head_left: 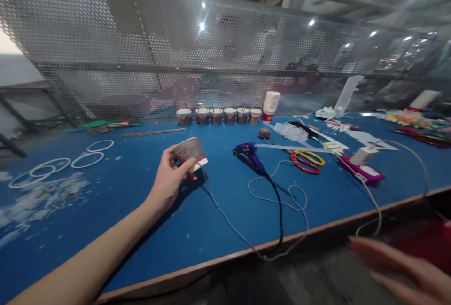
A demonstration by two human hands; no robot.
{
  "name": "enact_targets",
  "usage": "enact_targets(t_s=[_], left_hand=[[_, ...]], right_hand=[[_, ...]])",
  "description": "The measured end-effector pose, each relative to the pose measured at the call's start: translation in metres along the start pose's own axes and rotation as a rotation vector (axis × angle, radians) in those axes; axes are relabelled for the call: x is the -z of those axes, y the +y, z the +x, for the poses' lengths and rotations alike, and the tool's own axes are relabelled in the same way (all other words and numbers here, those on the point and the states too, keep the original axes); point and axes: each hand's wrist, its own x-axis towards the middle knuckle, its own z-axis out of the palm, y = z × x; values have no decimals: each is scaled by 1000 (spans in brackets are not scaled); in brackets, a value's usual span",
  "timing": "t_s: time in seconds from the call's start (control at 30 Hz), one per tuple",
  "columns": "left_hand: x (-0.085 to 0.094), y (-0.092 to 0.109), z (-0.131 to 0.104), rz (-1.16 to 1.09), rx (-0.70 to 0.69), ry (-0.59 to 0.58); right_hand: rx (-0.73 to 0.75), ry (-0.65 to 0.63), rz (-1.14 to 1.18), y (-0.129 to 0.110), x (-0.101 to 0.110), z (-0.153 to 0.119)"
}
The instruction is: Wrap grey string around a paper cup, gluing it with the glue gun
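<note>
My left hand [171, 172] grips a paper cup [190, 151] tilted on its side above the blue table, thumb across its near side. Grey-brown cord is wound round most of the cup; a white and red band stays bare at one end. From the cup a loose grey cord [225, 216] trails to the table's front edge and loops back to a small ball of cord [264, 133]. Low at the right, past the table edge, my right hand [405, 267] is smeared by motion, with nothing visible in it. A blue glue gun [250, 155] lies right of the cup.
Several cord-wrapped cups [216, 116] line the back beside a stack of paper cups [271, 104]. Red and yellow scissors [306, 161] lie near a magenta power strip [362, 171] with a plug. White rings [87, 160] lie at the left. A perforated metal screen [169, 51] stands behind.
</note>
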Motion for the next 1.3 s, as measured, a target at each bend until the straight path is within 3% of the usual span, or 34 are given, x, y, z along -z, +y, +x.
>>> enact_targets(t_s=[0.07,0.13,0.2,0.3,0.4,0.53,0.7,0.8,0.93,1.13,1.3], left_hand=[[1,-1,-1,6,-1,-7],[3,-1,-3,10,1,-13],[5,1,-5,-3,1,-13],[7,4,-8,-50,24,-9],[9,2,-8,-66,78,-30],[13,-6,-3,-48,139,-89],[14,-13,0,-53,197,-122],[12,-12,-1,-59,209,-121],[9,-9,-4,-57,208,-74],[6,-7,-6,-72,167,-17],[5,-9,-6,-81,132,1]], right_hand=[[48,-140,-30,-67,-10,35],[194,-143,-27,-126,-33,85],[295,-94,-42,-165,-63,137],[342,-52,-124,-185,-104,202],[419,-24,-201,-184,-127,234],[288,6,-304,-179,-135,237],[266,15,-309,-174,-140,237],[280,27,-178,-172,-142,233],[255,-103,128,-179,-138,208],[445,-134,114,-188,-145,168],[585,-160,28,-183,-159,163]])
